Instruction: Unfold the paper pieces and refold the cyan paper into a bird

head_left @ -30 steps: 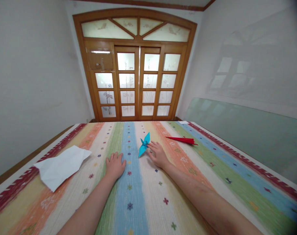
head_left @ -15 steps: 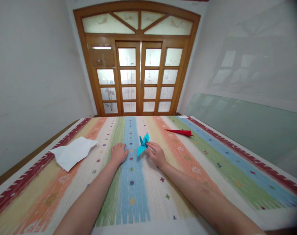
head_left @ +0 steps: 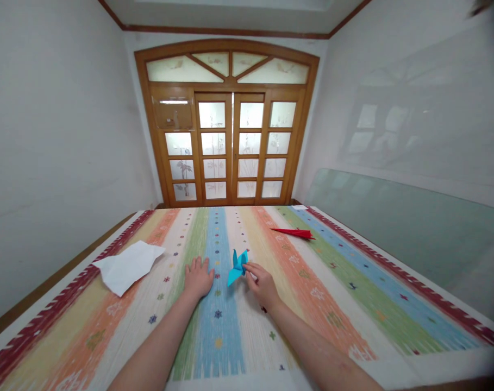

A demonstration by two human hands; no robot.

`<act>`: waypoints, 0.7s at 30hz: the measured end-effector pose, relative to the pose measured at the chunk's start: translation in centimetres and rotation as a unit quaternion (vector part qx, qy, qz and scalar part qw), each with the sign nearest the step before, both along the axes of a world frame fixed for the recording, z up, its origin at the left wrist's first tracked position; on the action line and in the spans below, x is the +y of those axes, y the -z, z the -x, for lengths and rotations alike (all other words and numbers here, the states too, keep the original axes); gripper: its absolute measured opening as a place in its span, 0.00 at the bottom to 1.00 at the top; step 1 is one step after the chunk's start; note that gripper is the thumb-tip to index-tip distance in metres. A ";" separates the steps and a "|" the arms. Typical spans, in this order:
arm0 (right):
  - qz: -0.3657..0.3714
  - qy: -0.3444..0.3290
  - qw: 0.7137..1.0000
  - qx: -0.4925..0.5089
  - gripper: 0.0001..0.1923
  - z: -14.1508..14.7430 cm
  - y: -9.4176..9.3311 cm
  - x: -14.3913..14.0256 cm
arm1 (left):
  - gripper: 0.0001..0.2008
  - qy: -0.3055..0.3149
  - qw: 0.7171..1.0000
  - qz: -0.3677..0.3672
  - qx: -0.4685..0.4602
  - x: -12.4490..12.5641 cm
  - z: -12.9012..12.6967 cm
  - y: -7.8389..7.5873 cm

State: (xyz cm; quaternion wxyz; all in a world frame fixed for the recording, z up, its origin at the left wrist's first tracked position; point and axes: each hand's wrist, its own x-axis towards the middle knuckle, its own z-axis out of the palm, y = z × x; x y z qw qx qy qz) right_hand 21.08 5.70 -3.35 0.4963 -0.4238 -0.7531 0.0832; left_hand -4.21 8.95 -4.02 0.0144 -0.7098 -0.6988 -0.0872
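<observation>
A blue folded paper crane (head_left: 237, 267) is pinched between the thumb and fingers of my right hand (head_left: 262, 283), just above the tablecloth near the middle of the table. Its wings stick out to the left and upward. My left hand (head_left: 199, 278) lies flat, palm down, on the green and blue stripes, fingers spread and holding nothing. Left of it rests a creased white sheet of paper (head_left: 129, 266). Farther off on the right lies a slim red folded paper piece (head_left: 294, 233), pointed at its left end.
A striped tablecloth (head_left: 218, 355) covers the table. A small white item (head_left: 299, 207) lies at the far right edge. Beyond stand wooden double doors (head_left: 232, 141) with glass panes. White walls rise on both sides, and a pale green panel (head_left: 393, 222) runs along the right.
The view has tilted upward, so the table and hands sit lower in the picture. The paper crane has turned slightly in my right hand. My left hand stays flat on the cloth.
</observation>
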 end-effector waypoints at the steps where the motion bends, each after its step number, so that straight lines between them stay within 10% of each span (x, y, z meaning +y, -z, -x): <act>1: 0.002 -0.004 1.000 -0.003 0.15 -0.1 0.0 -0.2 | 0.31 0.001 1.000 0.002 0.001 -0.4 0.1 0.2; 21: 0.070 -0.029 0.995 0.068 0.11 -0.6 -0.7 -1.0 | 0.31 0.023 1.000 0.000 -0.009 -1.1 1.6 1.3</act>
